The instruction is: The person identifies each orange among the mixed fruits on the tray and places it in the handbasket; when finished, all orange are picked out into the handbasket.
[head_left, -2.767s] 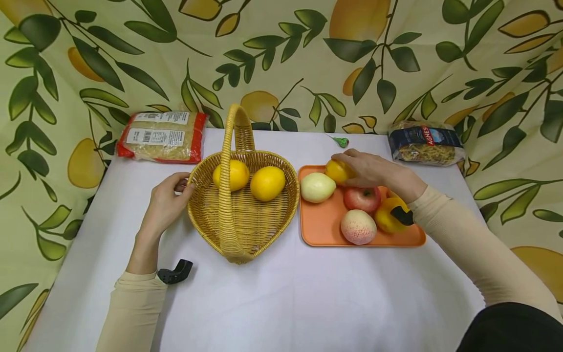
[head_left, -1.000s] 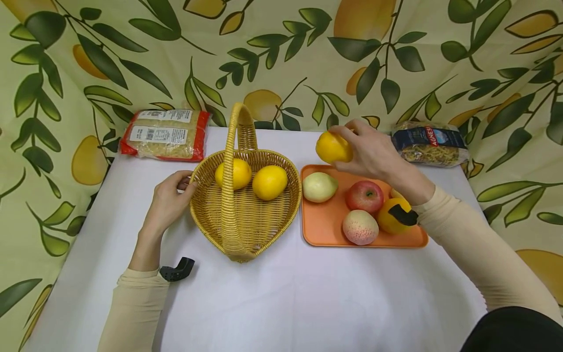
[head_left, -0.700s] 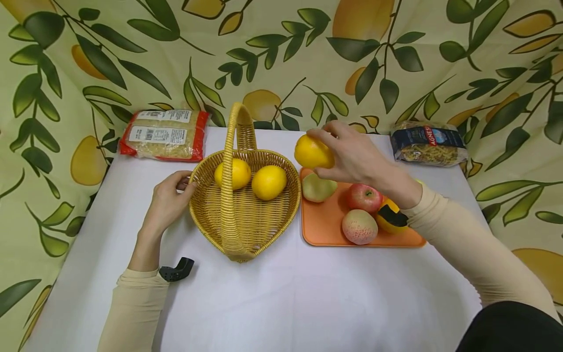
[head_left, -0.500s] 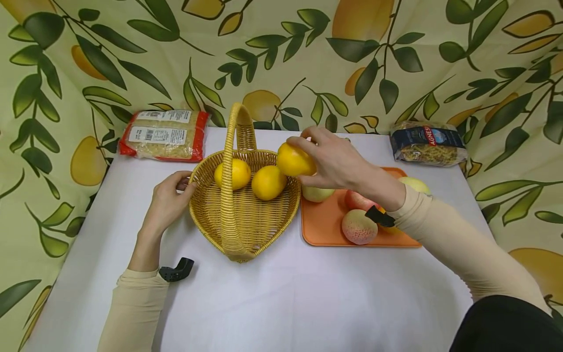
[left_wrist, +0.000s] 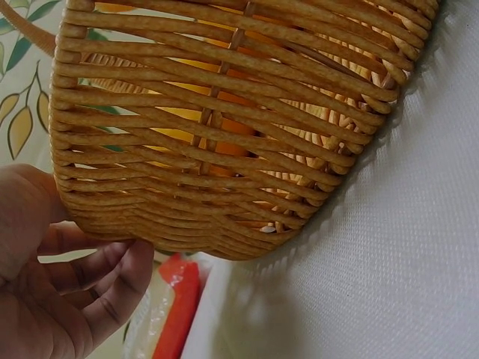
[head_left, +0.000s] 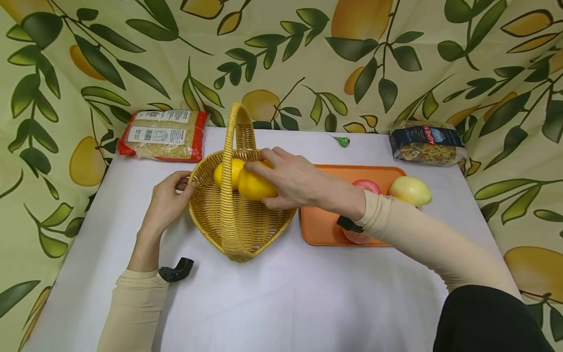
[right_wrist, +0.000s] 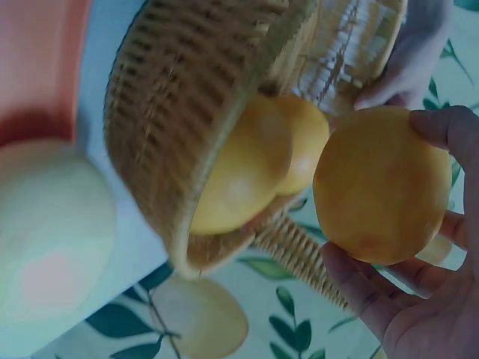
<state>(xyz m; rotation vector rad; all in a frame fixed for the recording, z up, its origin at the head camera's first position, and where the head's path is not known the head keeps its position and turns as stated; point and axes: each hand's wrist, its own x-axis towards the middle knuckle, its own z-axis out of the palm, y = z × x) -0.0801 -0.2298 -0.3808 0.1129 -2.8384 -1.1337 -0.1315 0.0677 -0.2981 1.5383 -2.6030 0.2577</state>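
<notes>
My right hand (head_left: 296,181) grips a round yellow-orange fruit (right_wrist: 382,183) by its sides, fingers and thumb spread around it. It is over the right half of a heart-shaped wicker basket (head_left: 250,230) with a tall arched handle. Inside the basket sit two yellow lemon-like fruits; the left one (head_left: 220,173) shows beside the handle, while the other is hidden from the head view but appears in the right wrist view as the nearer fruit (right_wrist: 243,172). At the basket's left rim, my left hand (head_left: 167,200) pinches the edge between thumb and fingers.
An orange tray (head_left: 321,230) right of the basket bears a red apple (head_left: 367,185) and a speckled peach (head_left: 357,237), partly covered by my arm. A pale fruit (head_left: 411,190) lies at its right edge. Pasta bags (head_left: 162,134) (head_left: 426,143) and a small green item (head_left: 342,142) lie behind.
My right hand has lifted the yellow-orange fruit off the tray and carried it left, over the basket, where it lowers in front of the right lemon. My left hand stays at the rim.
</notes>
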